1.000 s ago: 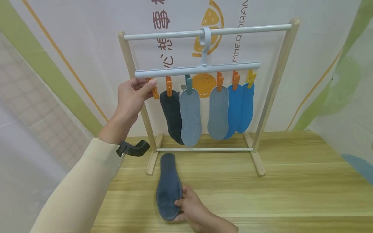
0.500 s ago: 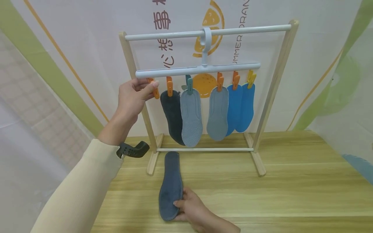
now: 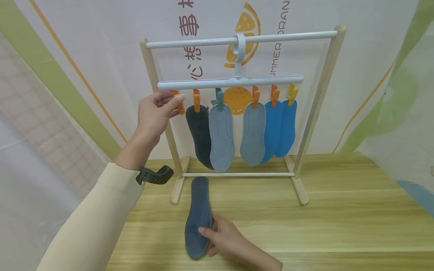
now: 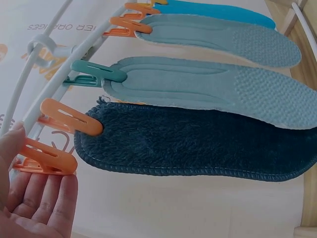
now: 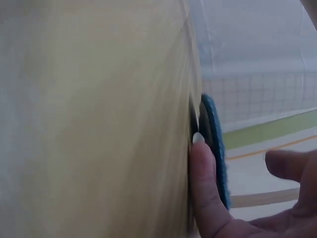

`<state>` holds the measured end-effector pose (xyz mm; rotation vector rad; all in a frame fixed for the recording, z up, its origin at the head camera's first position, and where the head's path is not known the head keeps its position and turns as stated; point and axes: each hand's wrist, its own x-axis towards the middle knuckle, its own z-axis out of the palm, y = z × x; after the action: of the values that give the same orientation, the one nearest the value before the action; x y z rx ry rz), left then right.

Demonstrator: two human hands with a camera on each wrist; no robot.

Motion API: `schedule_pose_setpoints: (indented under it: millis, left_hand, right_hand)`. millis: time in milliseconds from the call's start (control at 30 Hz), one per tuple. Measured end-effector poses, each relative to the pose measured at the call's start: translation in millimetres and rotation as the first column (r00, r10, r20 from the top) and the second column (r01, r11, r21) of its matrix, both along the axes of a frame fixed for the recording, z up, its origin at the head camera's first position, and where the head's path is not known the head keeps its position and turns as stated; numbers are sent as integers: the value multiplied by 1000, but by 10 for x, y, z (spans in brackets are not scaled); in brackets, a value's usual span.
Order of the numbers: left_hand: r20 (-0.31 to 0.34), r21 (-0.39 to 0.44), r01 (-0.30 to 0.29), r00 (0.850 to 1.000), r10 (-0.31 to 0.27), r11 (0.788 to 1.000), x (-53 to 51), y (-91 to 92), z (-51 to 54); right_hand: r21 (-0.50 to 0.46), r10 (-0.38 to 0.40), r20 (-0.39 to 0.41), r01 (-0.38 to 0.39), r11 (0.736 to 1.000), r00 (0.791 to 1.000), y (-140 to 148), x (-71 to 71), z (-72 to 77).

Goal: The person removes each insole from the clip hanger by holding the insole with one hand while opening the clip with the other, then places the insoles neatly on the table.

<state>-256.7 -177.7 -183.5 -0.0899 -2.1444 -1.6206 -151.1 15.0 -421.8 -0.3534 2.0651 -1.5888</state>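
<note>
At the left end of the white hanger [image 3: 190, 84], my left hand [image 3: 152, 114] pinches an orange clothespin [image 4: 48, 157] between thumb and fingers. Nothing hangs from that clothespin. A dark fleecy insole [image 4: 198, 141] hangs from the neighbouring orange clothespin [image 3: 196, 102]. Low over the table, my right hand [image 3: 227, 237] is at the right edge of a dark blue insole [image 3: 198, 218]. Its straight finger lies under the insole, while the thumb [image 5: 285, 163] stands above with a gap, as the right wrist view shows.
A wooden rack [image 3: 323, 86] with white rods carries the hanger. Grey insoles [image 3: 222, 141] and blue insoles [image 3: 287, 128] hang from clothespins along it. The wooden table [image 3: 339, 218] spreads below, and a printed curtain [image 3: 366, 56] stands behind.
The dark blue insole has shifted slightly right and straightened. My right thumb has moved left over it. My left hand keeps its pinch on the orange clothespin; the hanging insoles sway slightly.
</note>
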Motion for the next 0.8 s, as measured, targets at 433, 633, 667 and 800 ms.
schedule_pose_setpoints:
  millis: [433, 633, 667, 800]
  left_hand:
    - [-19, -22, -7, 1000, 6, 1000, 7, -7, -30]
    - [-22, -34, -3, 1000, 3, 999, 5, 5, -49]
    - [-23, -36, -3, 1000, 2, 999, 4, 7, -49]
    - [-27, -42, -3, 1000, 2, 999, 11, 4, -51]
  right_hand:
    - [307, 95, -204, -28, 951, 974, 78, -53, 82]
    - [377, 110, -373, 42, 925, 921, 80, -114, 113]
    - [378, 108, -390, 52, 924, 914, 77, -136, 129]
    - [326, 97, -394, 41, 944, 914, 71, -270, 237]
